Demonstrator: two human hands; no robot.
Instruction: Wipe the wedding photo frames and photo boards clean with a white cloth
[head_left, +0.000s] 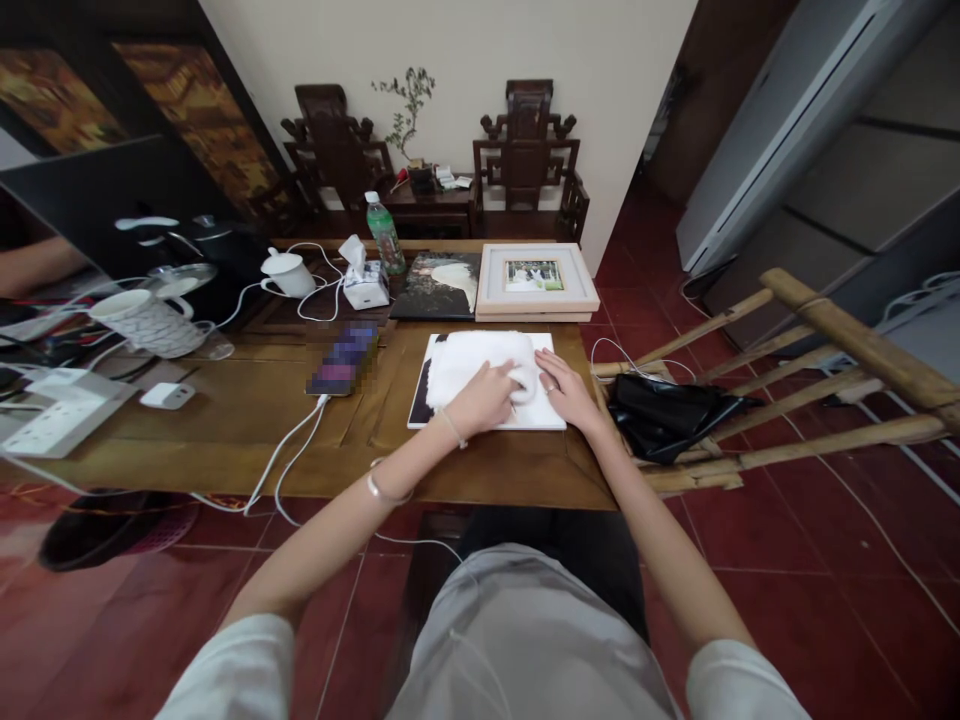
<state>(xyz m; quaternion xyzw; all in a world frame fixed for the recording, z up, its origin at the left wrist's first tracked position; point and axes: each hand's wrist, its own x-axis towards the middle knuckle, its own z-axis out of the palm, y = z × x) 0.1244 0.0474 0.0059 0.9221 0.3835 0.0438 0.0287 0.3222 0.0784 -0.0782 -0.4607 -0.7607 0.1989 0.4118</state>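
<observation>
A flat panel (550, 414), white with a black part at its left, lies on the wooden table in front of me. Spread over most of it is a folded white fluffy cloth (459, 362). My left hand (487, 396) presses down on this cloth with bent fingers gripping a bunched fold of it. At the panel's right edge rests my right hand (564, 392), its fingers stretched out and lying flat, steadying against the surface. The cloth hides most of the panel's face.
Behind the panel lie a framed picture (487, 278) and a dark photo panel (427, 296). A phone (343, 360) on a cable, tissue box (366, 286), bottle (385, 236), mugs and a power strip (66, 408) stand leftward. A bamboo chair (847, 335) holds a black bag (667, 412).
</observation>
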